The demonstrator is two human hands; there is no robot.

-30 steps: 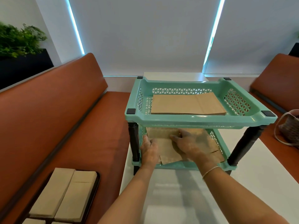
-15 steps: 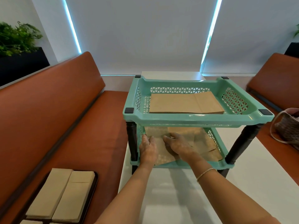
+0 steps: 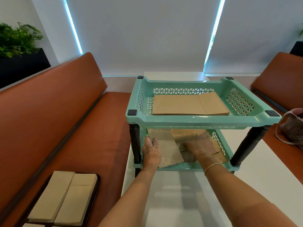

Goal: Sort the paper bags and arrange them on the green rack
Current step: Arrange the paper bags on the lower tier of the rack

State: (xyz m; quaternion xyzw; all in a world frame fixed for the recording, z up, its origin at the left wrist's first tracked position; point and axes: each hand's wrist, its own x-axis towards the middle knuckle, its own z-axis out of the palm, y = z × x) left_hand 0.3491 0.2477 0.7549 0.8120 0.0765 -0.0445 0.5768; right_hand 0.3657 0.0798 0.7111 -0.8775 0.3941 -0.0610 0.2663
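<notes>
The green two-tier rack (image 3: 196, 120) stands on the white table (image 3: 180, 202). A neat stack of brown paper bags (image 3: 188, 104) lies flat on its top shelf. On the lower shelf a pale paper bag (image 3: 168, 153) lies skewed over darker brown bags (image 3: 185, 134). My left hand (image 3: 151, 151) lies along the pale bag's left edge, fingers fairly straight. Reaching under the top shelf, my right hand (image 3: 201, 148) presses flat on the darker bags. Part of the lower bags is hidden by my hands.
On the orange bench (image 3: 65, 128) at the lower left, a dark tray (image 3: 96, 190) holds more pale paper bags (image 3: 65, 199). A woven handbag (image 3: 293, 130) sits on the right bench. The rack's black legs (image 3: 135, 145) flank my hands.
My right hand has slid right, off the pale bag and deeper onto the darker bags. The left hand stays at the pale bag's left edge. The camera has tilted slightly.
</notes>
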